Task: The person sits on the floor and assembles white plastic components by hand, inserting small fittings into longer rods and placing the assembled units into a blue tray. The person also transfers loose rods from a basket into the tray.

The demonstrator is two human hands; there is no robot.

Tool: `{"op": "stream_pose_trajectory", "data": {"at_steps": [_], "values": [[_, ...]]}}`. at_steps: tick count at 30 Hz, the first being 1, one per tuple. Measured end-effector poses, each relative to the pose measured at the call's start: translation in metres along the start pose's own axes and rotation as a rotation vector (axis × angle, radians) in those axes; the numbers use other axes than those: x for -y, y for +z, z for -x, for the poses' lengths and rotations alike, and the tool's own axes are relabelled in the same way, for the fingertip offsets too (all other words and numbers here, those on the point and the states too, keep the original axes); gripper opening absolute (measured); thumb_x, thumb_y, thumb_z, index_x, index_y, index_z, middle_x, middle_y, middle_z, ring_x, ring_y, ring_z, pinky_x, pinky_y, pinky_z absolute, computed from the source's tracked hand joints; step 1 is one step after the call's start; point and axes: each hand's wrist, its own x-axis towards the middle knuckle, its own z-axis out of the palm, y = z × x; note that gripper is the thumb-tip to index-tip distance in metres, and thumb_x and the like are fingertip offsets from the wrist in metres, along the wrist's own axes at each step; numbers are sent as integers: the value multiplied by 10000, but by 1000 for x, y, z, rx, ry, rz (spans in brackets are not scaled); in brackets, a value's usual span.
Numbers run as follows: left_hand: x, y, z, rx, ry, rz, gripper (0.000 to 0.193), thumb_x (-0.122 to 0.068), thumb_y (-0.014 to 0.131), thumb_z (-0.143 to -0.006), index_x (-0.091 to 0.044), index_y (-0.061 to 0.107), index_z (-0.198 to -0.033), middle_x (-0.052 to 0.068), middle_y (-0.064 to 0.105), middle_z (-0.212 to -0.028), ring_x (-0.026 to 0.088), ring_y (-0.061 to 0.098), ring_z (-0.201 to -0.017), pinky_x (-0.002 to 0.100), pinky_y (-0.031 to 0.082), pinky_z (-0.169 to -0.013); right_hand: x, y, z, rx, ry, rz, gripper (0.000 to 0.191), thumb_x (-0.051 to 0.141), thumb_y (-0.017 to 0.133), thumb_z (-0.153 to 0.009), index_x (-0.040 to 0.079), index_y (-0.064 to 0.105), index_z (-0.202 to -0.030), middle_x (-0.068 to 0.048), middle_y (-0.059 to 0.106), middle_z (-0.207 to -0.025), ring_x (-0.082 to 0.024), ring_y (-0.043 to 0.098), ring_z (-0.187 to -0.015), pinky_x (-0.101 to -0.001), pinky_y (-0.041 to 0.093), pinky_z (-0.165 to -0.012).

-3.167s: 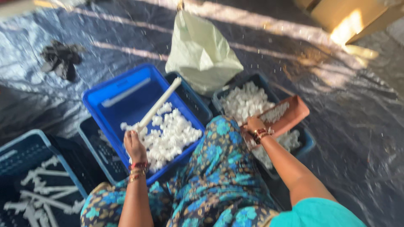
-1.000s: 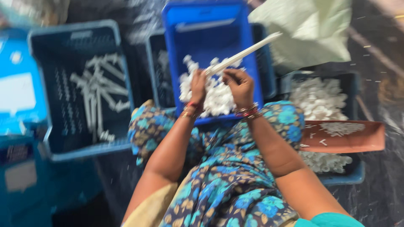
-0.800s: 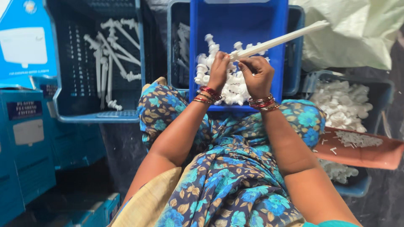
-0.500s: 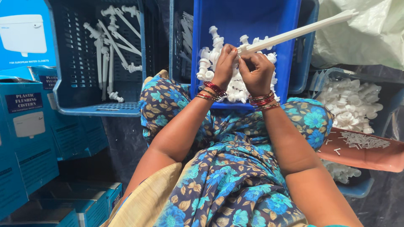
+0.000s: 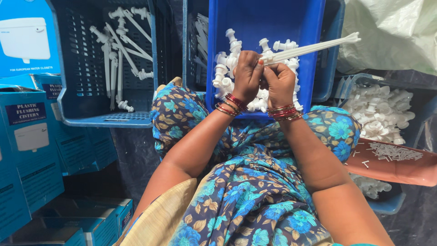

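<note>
Both my hands meet over a bright blue crate (image 5: 273, 18) that rests against my knees. My left hand (image 5: 247, 75) pinches a small white plastic fitting against the end of a long white plastic rod (image 5: 314, 45). My right hand (image 5: 280, 83) grips that rod, which sticks out up and to the right. Under my hands lies a heap of small white plastic fittings (image 5: 227, 68) inside the crate. Red and gold bangles circle both wrists.
A dark blue slotted crate (image 5: 82, 91) at the left holds several assembled white rods. Right of my knee stands a crate of white parts (image 5: 382, 114) with a brown tray of small pins (image 5: 391, 159) across it. Blue cartons (image 5: 32, 136) stack at left; a pale plastic sack (image 5: 391, 32) sits behind.
My hands came together over the blue crate and took up the white rod. The view has swung left and closed in; in the last half second the hands hardly move.
</note>
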Motion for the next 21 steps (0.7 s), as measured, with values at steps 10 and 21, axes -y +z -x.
{"op": "stream_pose_trajectory", "data": {"at_steps": [10,21], "values": [[62,41,16,-10,-34,338,280,-79,570,-1000,37,542,-1254,120,497,-1212,257,519,-1144,368,436,-1036,-28,-27,-19,-7,123,-171,95,105,726,-937,27,722,-991,-7,687,-807,-79,634,-681,-224,505,-584],[36,5,-17,176,-142,160,153,-150,549,-999,-15,618,-976,42,495,-854,147,463,-788,311,393,-732,108,-26,-6,103,-962,1399,600,593,731,-753,106,695,-1102,-84,695,-994,-288,674,-971,-451,467,-940]]}}
